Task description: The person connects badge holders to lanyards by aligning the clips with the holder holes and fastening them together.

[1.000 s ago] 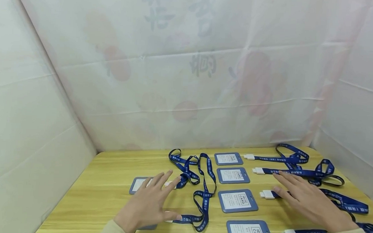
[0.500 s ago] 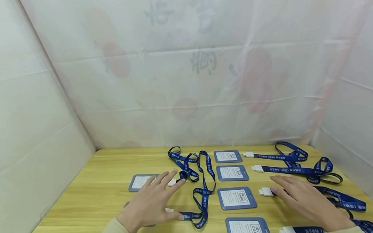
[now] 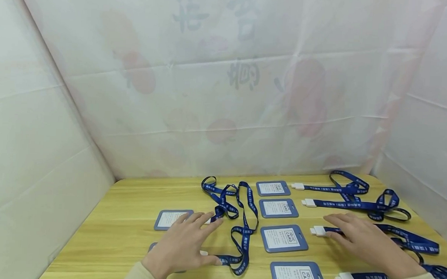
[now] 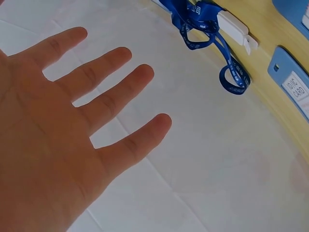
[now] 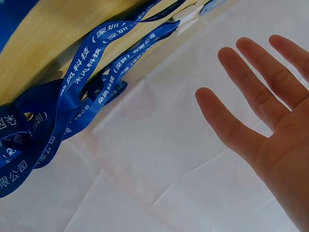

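Observation:
My left hand (image 3: 183, 248) is held palm down with its fingers spread, holding nothing. It overlaps two blue ID card holders, a back one (image 3: 165, 220) and a front one (image 3: 152, 246) that it mostly hides. In the left wrist view the fingers (image 4: 118, 99) of that hand are straight and apart. My right hand (image 3: 365, 241), also holding nothing, hovers across the dark blue lanyard (image 3: 415, 240) whose white clip (image 3: 318, 231) shows beyond its fingertips. Straight, parted fingers (image 5: 258, 92) of this hand appear in the right wrist view.
Several ID card holders (image 3: 284, 238) form a column right of the middle, with lanyards (image 3: 340, 204) laid beside them. Two more lanyards (image 3: 246, 236) lie tangled near the left hand. Pale fabric walls (image 3: 225, 94) enclose the wooden table (image 3: 111, 222) at the back and sides.
Both hands have come slightly toward the front edge, still spread. More of the front left card holder shows. The card holders and lanyards have not moved on the table.

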The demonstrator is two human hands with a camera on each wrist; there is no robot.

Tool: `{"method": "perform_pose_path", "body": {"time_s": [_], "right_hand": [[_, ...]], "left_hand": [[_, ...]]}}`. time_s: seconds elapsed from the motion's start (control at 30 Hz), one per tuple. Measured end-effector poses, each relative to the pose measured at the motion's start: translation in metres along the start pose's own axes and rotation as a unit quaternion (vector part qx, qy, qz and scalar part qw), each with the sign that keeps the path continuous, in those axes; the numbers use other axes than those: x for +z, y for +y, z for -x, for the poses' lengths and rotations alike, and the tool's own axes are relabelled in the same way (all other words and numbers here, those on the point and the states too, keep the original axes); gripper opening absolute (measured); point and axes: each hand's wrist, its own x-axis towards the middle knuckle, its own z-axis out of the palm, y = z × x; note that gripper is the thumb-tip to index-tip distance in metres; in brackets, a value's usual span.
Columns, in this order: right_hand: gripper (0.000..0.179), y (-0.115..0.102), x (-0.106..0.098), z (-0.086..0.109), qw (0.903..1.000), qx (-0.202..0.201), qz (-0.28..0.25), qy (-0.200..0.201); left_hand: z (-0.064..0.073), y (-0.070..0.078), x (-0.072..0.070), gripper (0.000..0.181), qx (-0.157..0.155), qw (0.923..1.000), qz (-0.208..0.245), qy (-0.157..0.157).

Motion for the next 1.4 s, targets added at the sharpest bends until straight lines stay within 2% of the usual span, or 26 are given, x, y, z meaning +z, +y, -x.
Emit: {"method": "perform_pose_path", "body": {"time_s": [0.17,0.37,0.63,1.2,1.4], "right_hand": [[0.034,0.001,0.0,0.001,0.9999,-0.014,-0.003,-0.009],[0.038,0.0,-0.002,0.003,0.999,-0.025,-0.017,-0.032],[0.033,-0.001,-0.005,0.002,0.9985,-0.037,-0.005,-0.04],[0.024,0.003,-0.005,0.004,0.9959,-0.071,-0.018,-0.053],[0.023,0.003,-0.005,0.004,0.994,-0.051,-0.047,-0.084]], "left_hand": [[-0.002,0.002,0.0,0.081,0.016,0.9997,-0.019,0.005],[-0.006,0.008,0.002,0.08,0.033,0.9991,-0.028,-0.003],[-0.013,0.018,0.005,0.076,0.052,0.998,-0.036,-0.006],[-0.022,0.031,0.012,0.066,0.108,0.9919,-0.059,0.031],[-0.025,0.035,0.013,0.061,0.114,0.9919,-0.048,0.029]]}}
